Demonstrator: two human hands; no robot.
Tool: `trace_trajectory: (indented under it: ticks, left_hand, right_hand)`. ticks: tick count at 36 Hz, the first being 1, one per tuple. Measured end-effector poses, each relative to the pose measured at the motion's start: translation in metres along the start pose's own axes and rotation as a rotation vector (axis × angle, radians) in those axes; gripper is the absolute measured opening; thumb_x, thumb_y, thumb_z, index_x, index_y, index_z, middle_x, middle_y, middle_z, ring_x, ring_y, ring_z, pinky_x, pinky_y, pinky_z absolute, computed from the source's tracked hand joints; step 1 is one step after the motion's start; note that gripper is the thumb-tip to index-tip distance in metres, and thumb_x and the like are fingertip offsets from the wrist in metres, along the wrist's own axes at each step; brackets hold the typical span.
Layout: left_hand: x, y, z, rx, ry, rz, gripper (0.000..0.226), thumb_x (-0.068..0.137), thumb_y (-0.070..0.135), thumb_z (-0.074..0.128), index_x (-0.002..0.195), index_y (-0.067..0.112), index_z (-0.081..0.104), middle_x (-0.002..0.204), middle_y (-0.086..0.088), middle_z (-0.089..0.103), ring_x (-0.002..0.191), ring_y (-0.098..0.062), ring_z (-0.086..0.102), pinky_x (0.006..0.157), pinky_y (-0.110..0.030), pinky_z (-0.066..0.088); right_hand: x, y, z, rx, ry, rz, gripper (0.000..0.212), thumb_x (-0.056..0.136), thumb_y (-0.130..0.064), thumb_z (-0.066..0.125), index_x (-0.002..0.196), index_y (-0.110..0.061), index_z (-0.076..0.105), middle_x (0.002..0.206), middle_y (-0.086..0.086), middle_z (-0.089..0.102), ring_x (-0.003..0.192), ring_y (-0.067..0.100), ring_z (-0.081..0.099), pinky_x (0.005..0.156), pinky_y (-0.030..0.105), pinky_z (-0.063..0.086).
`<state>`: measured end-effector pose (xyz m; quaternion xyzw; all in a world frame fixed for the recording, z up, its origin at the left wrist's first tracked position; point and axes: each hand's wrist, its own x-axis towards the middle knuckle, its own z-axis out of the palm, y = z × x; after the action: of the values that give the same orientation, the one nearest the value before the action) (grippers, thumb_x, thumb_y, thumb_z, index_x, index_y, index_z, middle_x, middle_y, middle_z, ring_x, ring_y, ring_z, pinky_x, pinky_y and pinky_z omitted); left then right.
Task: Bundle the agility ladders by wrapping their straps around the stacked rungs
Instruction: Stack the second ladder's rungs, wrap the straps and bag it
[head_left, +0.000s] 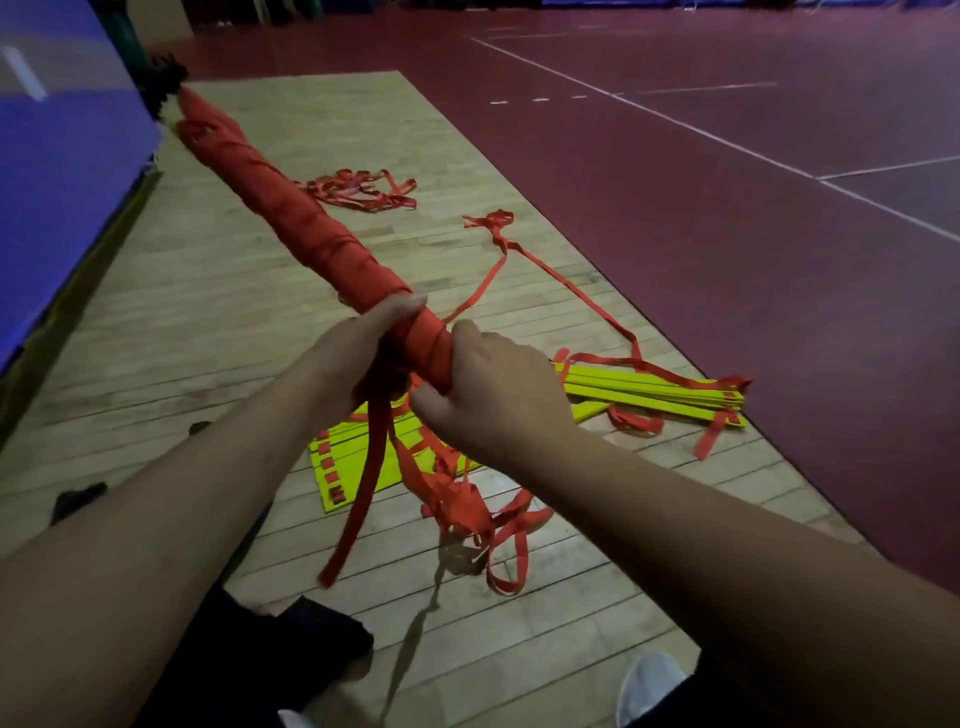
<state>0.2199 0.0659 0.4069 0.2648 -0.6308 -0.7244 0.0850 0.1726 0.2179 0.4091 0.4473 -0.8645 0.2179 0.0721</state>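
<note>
Left hand (363, 338) and right hand (493, 395) grip the near end of the strap-wrapped bundle (311, 228) above a wooden floor strip (182, 312), yellow rungs (649, 389) lying at its right edge beside red court (727, 182).

I am seeing matt red woven cloth in the straps (363, 493) covering the bundle (311, 228); the yellow rungs (649, 389) are looking like smooth plastic. The plank floor (208, 312) is showing dull, grainy wood, the maroon court (727, 182) a faint sheen.
</note>
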Motion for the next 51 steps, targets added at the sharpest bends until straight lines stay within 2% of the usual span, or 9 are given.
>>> trace_trajectory:
  ticks: [2,11,19,24,31,36,41,46,51]
  left_hand:
    - [0.002,0.002,-0.01,-0.051,-0.021,0.024,0.065,0.053,0.051,0.085,0.1,0.011,0.067,0.101,-0.02,0.062,0.093,-0.033,0.057,0.093,-0.046,0.046]
    - [-0.004,0.016,-0.028,-0.215,-0.367,0.196,0.058,0.037,0.042,0.091,0.087,0.017,0.076,0.088,-0.005,0.071,0.085,-0.021,0.07,0.078,-0.033,0.059]
    - [-0.007,0.024,-0.044,-0.022,-0.425,0.087,0.067,0.056,0.053,0.081,0.112,0.017,0.073,0.114,-0.015,0.069,0.103,-0.034,0.067,0.088,-0.047,0.058]
    - [-0.008,0.02,-0.037,0.186,-0.341,-0.005,0.08,0.064,0.069,0.075,0.112,0.008,0.059,0.075,-0.007,0.058,0.058,-0.015,0.055,0.051,-0.024,0.049]
    - [0.0,0.004,0.003,0.143,-0.017,0.051,0.055,0.064,0.063,0.072,0.079,0.012,0.057,0.06,-0.003,0.054,0.05,-0.015,0.049,0.049,-0.023,0.04]
    - [0.002,0.005,-0.017,0.003,-0.015,0.053,0.062,0.056,0.049,0.083,0.101,0.009,0.066,0.099,-0.019,0.062,0.09,-0.031,0.057,0.089,-0.042,0.049]
    - [-0.002,0.017,-0.036,-0.033,-0.218,0.142,0.088,0.044,0.051,0.093,0.115,0.011,0.06,0.115,-0.019,0.057,0.109,-0.035,0.053,0.109,-0.056,0.037]
    - [-0.008,0.02,-0.032,-0.067,-0.3,0.226,0.077,0.038,0.05,0.094,0.102,0.015,0.07,0.099,-0.011,0.068,0.094,-0.027,0.066,0.088,-0.041,0.056]
    - [-0.009,0.022,-0.039,-0.071,-0.354,0.26,0.06,0.047,0.05,0.092,0.098,0.023,0.076,0.102,-0.007,0.07,0.099,-0.026,0.068,0.09,-0.042,0.056]
  right_hand:
    - [0.005,-0.003,-0.006,0.282,-0.091,0.113,0.042,0.087,-0.051,0.06,0.11,-0.016,0.049,0.089,-0.001,0.059,0.076,0.021,0.063,0.067,0.041,0.056]
    - [0.011,0.017,-0.038,1.42,-1.003,0.406,0.051,0.087,-0.04,0.067,0.126,-0.011,0.05,0.094,0.015,0.068,0.076,0.029,0.067,0.073,0.04,0.055]
    - [0.017,0.012,-0.036,1.128,-0.574,0.306,0.047,0.085,-0.034,0.079,0.111,0.002,0.063,0.093,0.024,0.074,0.074,0.037,0.072,0.075,0.045,0.061]
    - [0.022,0.022,-0.029,0.533,-0.255,0.228,0.043,0.079,-0.042,0.082,0.092,-0.004,0.069,0.081,0.015,0.072,0.072,0.031,0.072,0.071,0.05,0.061]
    - [0.003,0.006,-0.003,-0.088,0.021,0.042,0.044,0.091,-0.049,0.063,0.115,-0.014,0.051,0.097,0.004,0.063,0.084,0.026,0.063,0.07,0.038,0.049]
    - [0.007,-0.008,-0.007,0.351,0.017,0.114,0.04,0.091,-0.05,0.058,0.109,-0.014,0.052,0.094,0.003,0.058,0.081,0.022,0.06,0.068,0.04,0.052]
    - [0.023,0.013,-0.039,0.928,-0.476,0.39,0.044,0.087,-0.049,0.071,0.108,-0.011,0.06,0.101,0.012,0.071,0.086,0.027,0.073,0.079,0.043,0.063]
    - [0.013,0.014,-0.042,1.405,-0.972,0.431,0.051,0.076,-0.043,0.063,0.112,-0.007,0.057,0.099,0.019,0.067,0.073,0.028,0.069,0.064,0.035,0.061]
    - [0.014,0.004,-0.035,1.45,-0.839,0.43,0.042,0.087,-0.035,0.067,0.111,-0.001,0.056,0.077,0.016,0.067,0.056,0.022,0.063,0.056,0.03,0.056]
